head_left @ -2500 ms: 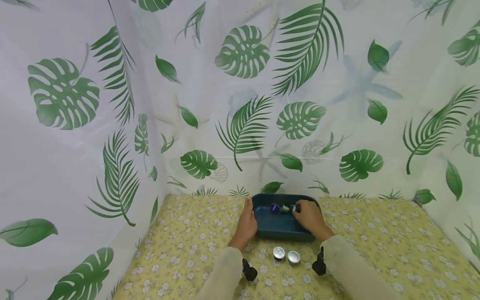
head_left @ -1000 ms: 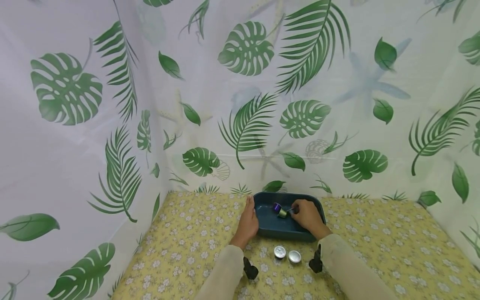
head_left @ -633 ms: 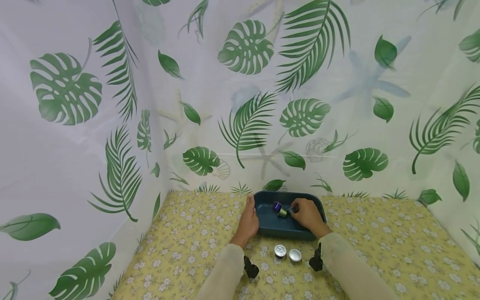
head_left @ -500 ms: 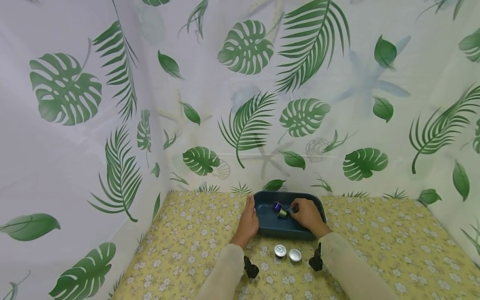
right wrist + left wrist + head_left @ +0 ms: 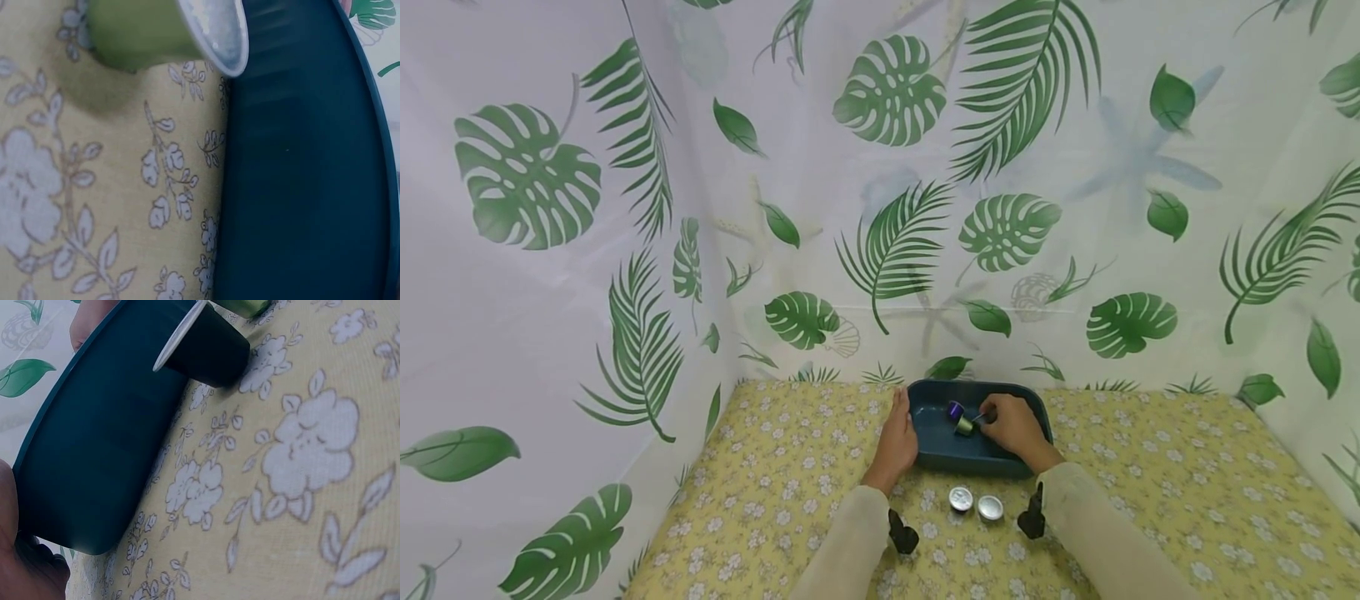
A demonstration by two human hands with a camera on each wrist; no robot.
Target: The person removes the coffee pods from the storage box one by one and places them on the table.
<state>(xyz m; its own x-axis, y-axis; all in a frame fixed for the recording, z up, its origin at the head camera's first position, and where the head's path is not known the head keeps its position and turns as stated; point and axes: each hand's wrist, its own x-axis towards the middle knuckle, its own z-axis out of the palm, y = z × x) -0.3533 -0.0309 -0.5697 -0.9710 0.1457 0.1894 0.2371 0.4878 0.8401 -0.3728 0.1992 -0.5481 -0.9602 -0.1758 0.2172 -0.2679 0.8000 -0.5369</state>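
Note:
A dark blue rectangular dish (image 5: 936, 446) stands against the back wall. My left hand (image 5: 897, 442) rests along its left outer side with straight fingers; the left wrist view shows part of this hand (image 5: 28, 550) at the dish's end. Inside the dish, my right hand (image 5: 1015, 425) pinches a coffee capsule, of which mostly the silver lid's edge (image 5: 979, 417) shows. Left of it lie a purple capsule (image 5: 955, 410) and a green capsule (image 5: 964, 426), close together. My right fingertips are partly hidden in the head view.
Two capsules stand lid up before the dish: a dark one (image 5: 215, 353) on the left and a green one (image 5: 140, 34) on the right. A yellow flowered cloth (image 5: 790, 492) covers the table. Leaf-printed white sheets (image 5: 880, 275) close off the back and left.
The three capsules in the dish stood in a row 2.5 s ago; the green one now lies lower and left, against the purple one. During the last half second the hands have hardly moved.

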